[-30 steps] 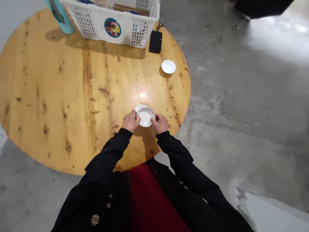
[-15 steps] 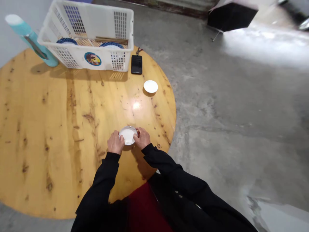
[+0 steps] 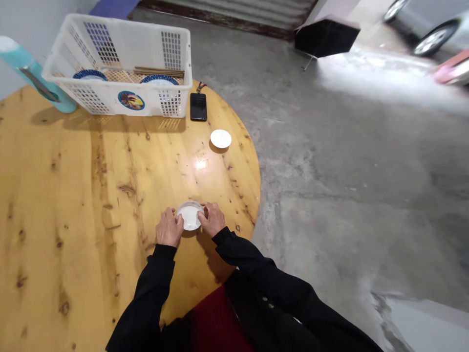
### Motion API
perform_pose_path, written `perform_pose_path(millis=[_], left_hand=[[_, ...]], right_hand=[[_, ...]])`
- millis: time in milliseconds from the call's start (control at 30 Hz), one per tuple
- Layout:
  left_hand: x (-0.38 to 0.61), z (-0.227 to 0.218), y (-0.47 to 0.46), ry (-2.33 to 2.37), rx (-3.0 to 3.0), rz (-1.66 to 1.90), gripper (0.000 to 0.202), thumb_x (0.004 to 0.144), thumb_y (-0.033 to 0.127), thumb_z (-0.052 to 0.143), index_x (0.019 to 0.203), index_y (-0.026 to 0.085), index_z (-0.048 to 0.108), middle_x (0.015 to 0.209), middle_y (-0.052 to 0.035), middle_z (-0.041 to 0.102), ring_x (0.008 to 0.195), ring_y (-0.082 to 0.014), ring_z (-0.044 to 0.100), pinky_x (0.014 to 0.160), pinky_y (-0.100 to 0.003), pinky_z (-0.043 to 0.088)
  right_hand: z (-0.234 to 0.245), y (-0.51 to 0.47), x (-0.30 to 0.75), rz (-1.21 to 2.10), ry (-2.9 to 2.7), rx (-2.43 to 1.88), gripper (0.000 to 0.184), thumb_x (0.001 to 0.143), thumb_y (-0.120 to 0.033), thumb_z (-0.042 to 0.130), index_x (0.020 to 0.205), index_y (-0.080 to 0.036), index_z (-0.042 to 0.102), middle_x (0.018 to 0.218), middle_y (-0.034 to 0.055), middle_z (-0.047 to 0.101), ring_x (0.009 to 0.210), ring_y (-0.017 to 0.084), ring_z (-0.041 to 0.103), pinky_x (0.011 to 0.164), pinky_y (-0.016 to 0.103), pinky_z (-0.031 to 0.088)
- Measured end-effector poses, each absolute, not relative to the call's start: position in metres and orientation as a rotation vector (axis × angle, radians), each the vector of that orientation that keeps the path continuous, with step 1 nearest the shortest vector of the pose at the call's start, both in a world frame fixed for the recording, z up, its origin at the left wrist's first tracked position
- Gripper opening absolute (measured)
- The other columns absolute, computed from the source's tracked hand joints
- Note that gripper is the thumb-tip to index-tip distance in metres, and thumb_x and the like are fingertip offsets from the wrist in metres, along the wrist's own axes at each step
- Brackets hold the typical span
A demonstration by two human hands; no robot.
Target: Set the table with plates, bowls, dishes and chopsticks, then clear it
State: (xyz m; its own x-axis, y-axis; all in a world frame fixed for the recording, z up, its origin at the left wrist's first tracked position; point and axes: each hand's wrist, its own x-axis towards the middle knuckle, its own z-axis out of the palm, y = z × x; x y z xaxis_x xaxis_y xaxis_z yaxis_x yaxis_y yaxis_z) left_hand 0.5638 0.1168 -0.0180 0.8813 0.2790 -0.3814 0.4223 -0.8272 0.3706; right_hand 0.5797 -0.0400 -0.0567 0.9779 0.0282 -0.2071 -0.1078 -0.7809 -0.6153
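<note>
A small white dish (image 3: 189,216) sits low over the round wooden table (image 3: 73,195), near its right front edge. My left hand (image 3: 169,229) grips the dish's left rim with curled fingers. My right hand (image 3: 212,219) pinches its right rim. Whether one dish or a stack of two is between my hands, I cannot tell. A second small white dish (image 3: 221,138) rests alone farther back, near the table's right edge.
A white plastic basket (image 3: 120,98) at the back of the table holds blue-rimmed plates and chopsticks. A black phone (image 3: 198,106) lies right of it, and a teal bottle (image 3: 25,71) stands at its left. Grey concrete floor spreads to the right, with a black umbrella (image 3: 326,36) beyond.
The view has lifted and pulled back, so the basket and the floor show more. Both hands stay on the white dish, which now looks lower to the table.
</note>
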Motion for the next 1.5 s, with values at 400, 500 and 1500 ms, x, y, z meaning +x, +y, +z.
perform_pose_path(millis=[400, 500, 1500], left_hand=[[0.536, -0.041, 0.129, 0.360, 2.219, -0.436, 0.022, 0.090, 0.036, 0.042, 0.086, 0.019, 0.055, 0.082, -0.0045, 0.064, 0.077, -0.0191, 0.061, 0.072, -0.029, 0.046], [0.499, -0.042, 0.131, 0.345, 2.001, -0.446, 0.023, 0.088, 0.040, 0.047, 0.091, 0.018, 0.056, 0.081, -0.0032, 0.063, 0.075, -0.0178, 0.060, 0.068, -0.028, 0.050], [0.419, 0.004, -0.133, -0.169, 2.179, -0.797, 0.014, 0.088, 0.029, 0.044, 0.091, 0.020, 0.054, 0.072, 0.0010, 0.059, 0.065, -0.0144, 0.056, 0.059, -0.023, 0.037]], right_hand=[[-0.060, -0.033, 0.548, 0.373, 0.102, -2.252, 0.014, 0.084, -0.032, 0.054, 0.083, -0.018, 0.055, 0.078, 0.0040, 0.062, 0.072, 0.018, 0.056, 0.067, 0.027, 0.039], [-0.057, -0.039, 0.511, 0.344, 0.099, -2.175, 0.015, 0.081, -0.034, 0.054, 0.083, -0.019, 0.053, 0.075, 0.0020, 0.059, 0.068, 0.017, 0.054, 0.063, 0.027, 0.038], [-0.018, -0.296, 0.357, 0.023, 0.473, -1.890, 0.041, 0.074, -0.056, 0.054, 0.083, -0.016, 0.059, 0.070, 0.0051, 0.065, 0.061, 0.018, 0.057, 0.056, 0.028, 0.047]])
